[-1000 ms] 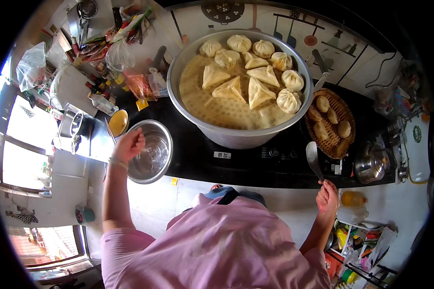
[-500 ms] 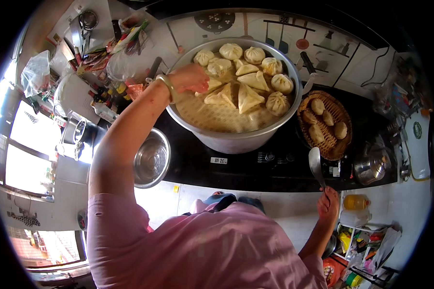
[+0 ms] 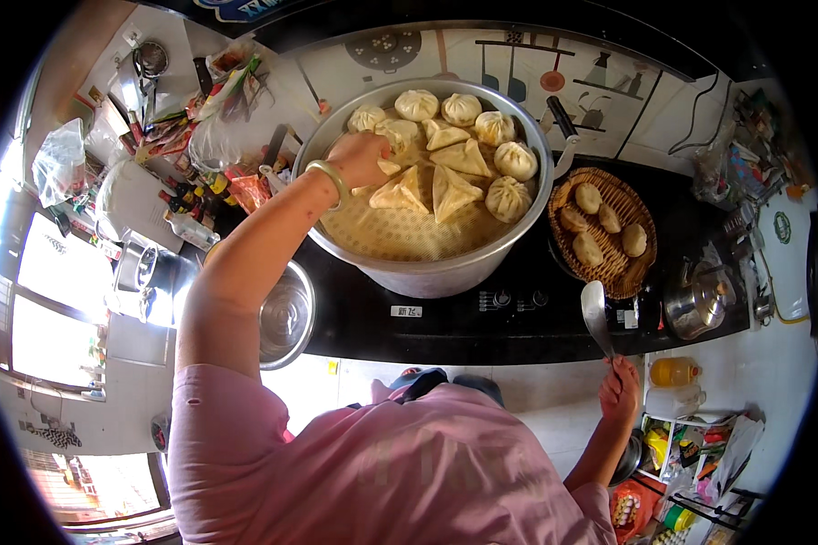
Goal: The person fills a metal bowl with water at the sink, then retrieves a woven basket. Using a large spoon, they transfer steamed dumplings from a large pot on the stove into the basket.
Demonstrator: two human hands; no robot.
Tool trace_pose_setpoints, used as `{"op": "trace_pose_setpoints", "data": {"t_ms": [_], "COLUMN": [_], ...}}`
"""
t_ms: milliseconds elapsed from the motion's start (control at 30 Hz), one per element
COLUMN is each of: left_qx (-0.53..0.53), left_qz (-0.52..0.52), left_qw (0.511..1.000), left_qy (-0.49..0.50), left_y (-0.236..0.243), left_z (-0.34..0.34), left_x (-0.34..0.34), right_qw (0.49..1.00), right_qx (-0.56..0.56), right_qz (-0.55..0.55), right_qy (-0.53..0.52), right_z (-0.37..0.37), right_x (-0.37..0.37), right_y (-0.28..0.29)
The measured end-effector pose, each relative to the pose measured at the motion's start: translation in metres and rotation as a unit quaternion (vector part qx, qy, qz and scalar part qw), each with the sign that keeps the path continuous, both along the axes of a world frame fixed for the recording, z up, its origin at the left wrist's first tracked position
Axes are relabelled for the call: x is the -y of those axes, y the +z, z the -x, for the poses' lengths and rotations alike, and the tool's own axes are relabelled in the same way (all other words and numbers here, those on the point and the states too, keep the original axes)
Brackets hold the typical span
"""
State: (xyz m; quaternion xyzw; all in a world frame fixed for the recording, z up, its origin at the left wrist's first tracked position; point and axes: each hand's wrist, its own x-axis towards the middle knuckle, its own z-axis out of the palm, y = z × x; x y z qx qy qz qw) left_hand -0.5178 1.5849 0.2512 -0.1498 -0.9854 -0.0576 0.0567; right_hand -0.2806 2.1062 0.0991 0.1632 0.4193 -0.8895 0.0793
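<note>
My left hand [image 3: 362,158] reaches into a large silver steamer pot [image 3: 418,276], its fingers closed around a pale triangular bun [image 3: 389,167] at the left side. Corners of that bun poke out beside the fingers; the hand covers the rest. More triangular buns [image 3: 454,193] lie in the middle, and round pleated buns [image 3: 510,198] line the far and right sides. The perforated steamer tray [image 3: 400,232] shows bare toward the near side. Down at the right, my right hand [image 3: 619,389] is closed on the handle of a metal spatula [image 3: 594,309], blade upward, apart from the pot.
Right of the pot, a wicker basket [image 3: 623,263] holds several browned buns. A steel pot [image 3: 695,309] stands at the counter's right end. A steel basin [image 3: 286,318] sits below my left forearm. Behind the steamer, a black-handled utensil [image 3: 562,116] leans; bottles [image 3: 191,229] crowd the left.
My left hand has moved farther over the triangular bun, covering more of it. The view has shifted slightly. My right hand still holds the spatula in nearly the same place.
</note>
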Motion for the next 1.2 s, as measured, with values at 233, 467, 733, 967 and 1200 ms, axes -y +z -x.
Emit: {"op": "trace_pose_setpoints", "data": {"t_ms": [233, 467, 733, 967, 1200], "left_qx": [0.071, 0.111, 0.220, 0.262, 0.307], "left_qz": [-0.095, -0.250, -0.496, -0.447, -0.426], "left_qw": [0.992, 0.960, 0.829, 0.848, 0.851], "left_qy": [0.036, 0.055, 0.137, 0.109, 0.022], "left_y": [0.006, -0.003, 0.029, 0.055, 0.069], "left_z": [0.009, 0.022, 0.006, -0.009, -0.025], "left_x": [0.012, 0.049, 0.056, 0.047, 0.006], "right_qw": [1.000, 1.000, 1.000, 1.000, 0.992], "right_qx": [-0.016, -0.012, 0.000, -0.006, -0.102], "right_qz": [0.002, 0.008, 0.003, -0.012, -0.078], "right_qy": [0.009, 0.011, 0.009, 0.006, 0.002], "right_z": [0.006, 0.005, 0.009, 0.011, 0.017], "right_x": [0.003, 0.007, 0.012, 0.021, 0.027], "right_y": [-0.002, -0.001, 0.003, 0.014, 0.060]}}
